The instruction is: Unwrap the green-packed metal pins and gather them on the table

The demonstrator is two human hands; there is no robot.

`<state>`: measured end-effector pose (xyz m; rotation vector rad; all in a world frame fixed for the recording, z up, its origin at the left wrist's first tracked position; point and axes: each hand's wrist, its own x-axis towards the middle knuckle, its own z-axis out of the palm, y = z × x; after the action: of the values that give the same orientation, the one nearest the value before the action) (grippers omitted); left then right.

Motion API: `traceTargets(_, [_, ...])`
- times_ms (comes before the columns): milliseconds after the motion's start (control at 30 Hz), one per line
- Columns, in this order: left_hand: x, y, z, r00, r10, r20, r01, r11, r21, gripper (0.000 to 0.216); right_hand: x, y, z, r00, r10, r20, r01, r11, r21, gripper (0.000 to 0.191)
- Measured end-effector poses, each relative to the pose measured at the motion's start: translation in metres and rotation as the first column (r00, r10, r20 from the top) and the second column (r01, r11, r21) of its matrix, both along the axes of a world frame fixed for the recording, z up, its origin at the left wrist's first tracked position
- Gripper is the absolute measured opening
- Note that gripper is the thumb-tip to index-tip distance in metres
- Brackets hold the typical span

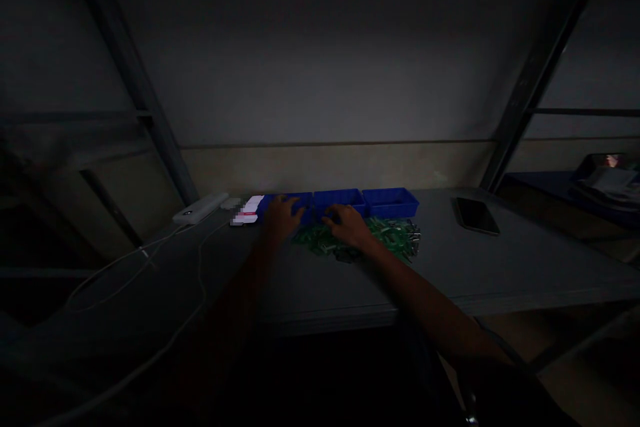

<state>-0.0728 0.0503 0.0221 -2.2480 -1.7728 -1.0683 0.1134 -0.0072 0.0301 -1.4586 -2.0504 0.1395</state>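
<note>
Green pieces (393,235), heap stretching sideways, angled variously, left grip (283,217) unclear, right grip (350,225) unclear

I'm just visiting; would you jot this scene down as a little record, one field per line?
Left hand: at the left bin, fingers curled; any held piece too dark to make out
Right hand: over the pile, near the middle bin, fingers bent; grasp unclear
Pile: many small green pieces, some metallic ones at its right end
Bins: three, blue, in a row behind the pile
Left side: lit screen, white device, pale cable
Right side: dark phone, lying flat
Surface: grey table
Light: dim
</note>
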Motion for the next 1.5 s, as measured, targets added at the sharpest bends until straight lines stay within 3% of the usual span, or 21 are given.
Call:
traceTargets(133, [0.013,-0.002,-0.011,0.974,-0.050,-0.220,0.025,0.993,-0.113,0.036,0.000,-0.005,-0.001,0.984,0.046,0.175,-0.032,0.996,-0.083,0.040])
traceTargets(233, [0.014,-0.002,-0.011,0.957,-0.063,-0.284,0.020,0.988,-0.153,0.034,-0.001,-0.010,-0.002,0.958,0.080,0.277,-0.045,0.990,-0.131,0.050])
traceTargets(433, [0.017,0.000,-0.012,0.958,-0.076,-0.276,0.031,0.986,-0.166,0.036,-0.005,-0.014,-0.003,0.942,0.059,0.331,-0.017,0.992,-0.126,0.056])
traceTargets(667, [0.036,-0.004,-0.012,0.965,-0.097,-0.244,0.060,0.986,-0.156,0.036,-0.003,-0.011,0.003,0.921,-0.041,0.387,0.069,0.996,-0.058,0.031])
traceTargets(833, [0.038,-0.008,-0.011,0.967,-0.104,-0.231,0.072,0.987,-0.143,0.034,0.000,-0.009,0.004,0.928,-0.032,0.371,0.059,0.996,-0.062,0.029])
traceTargets(1033, [0.035,-0.015,0.000,0.992,-0.045,-0.116,0.047,0.999,0.014,0.027,0.001,-0.008,0.000,0.935,0.029,0.352,0.016,0.992,-0.123,0.049])
traceTargets(1133, [0.029,-0.018,0.011,0.986,-0.158,-0.045,0.159,0.987,0.022,0.024,0.001,-0.008,0.000,0.930,0.023,0.368,0.026,0.991,-0.128,0.042])
traceTargets(1267, [0.017,-0.019,0.013,0.901,-0.417,-0.116,0.397,0.903,-0.162,0.025,0.001,-0.007,0.001,0.926,0.008,0.377,0.041,0.992,-0.122,0.036])
traceTargets(1400, [0.013,-0.015,0.003,0.842,-0.483,-0.241,0.405,0.861,-0.308,0.033,0.002,-0.005,-0.001,0.932,0.020,0.363,0.029,0.991,-0.129,0.036])
traceTargets(1500, [0.014,-0.013,0.002,0.844,-0.462,-0.271,0.363,0.866,-0.344,0.030,0.004,-0.003,-0.003,0.943,0.021,0.332,0.031,0.988,-0.151,0.037])
